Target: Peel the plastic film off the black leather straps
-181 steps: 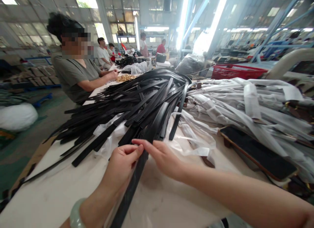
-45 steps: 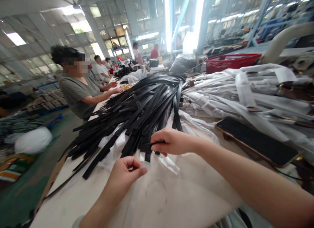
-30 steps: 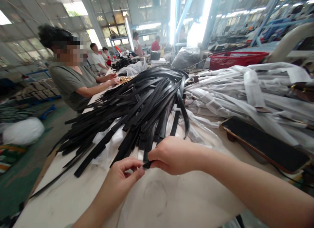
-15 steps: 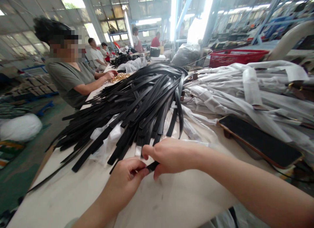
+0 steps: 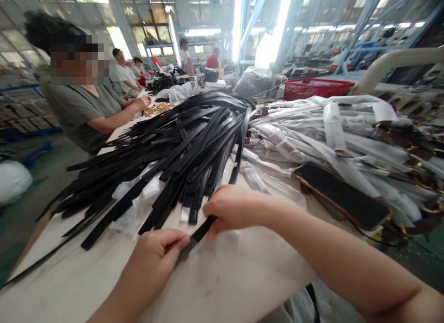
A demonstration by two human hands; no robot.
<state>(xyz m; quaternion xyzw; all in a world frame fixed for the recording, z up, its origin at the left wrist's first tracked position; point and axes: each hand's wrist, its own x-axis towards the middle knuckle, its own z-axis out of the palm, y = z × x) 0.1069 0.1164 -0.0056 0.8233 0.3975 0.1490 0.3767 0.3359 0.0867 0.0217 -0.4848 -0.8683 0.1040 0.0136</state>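
A black leather strap (image 5: 198, 235) lies diagonally between my hands, with its upper end pinched under the fingers of my right hand (image 5: 236, 209). My left hand (image 5: 156, 258) closes on its lower part, which hides the far end. Just beyond them, a large fanned pile of long black leather straps (image 5: 173, 152) lies on white plastic sheeting (image 5: 133, 193). Its loose ends reach almost to my fingers. Both hands rest on the white table top (image 5: 222, 272).
Right of the pile lie white-wrapped bundles (image 5: 329, 147) with brown straps and gold buckles, and a dark flat pad with a tan edge (image 5: 340, 195). Across the table, a co-worker's hand (image 5: 142, 102) is near gold-coloured metal parts (image 5: 158, 109). A red basket (image 5: 317, 89) stands behind.
My hands have come closer together and both now hold the strap, which tilts more steeply between them. The scene has shifted left in the view.
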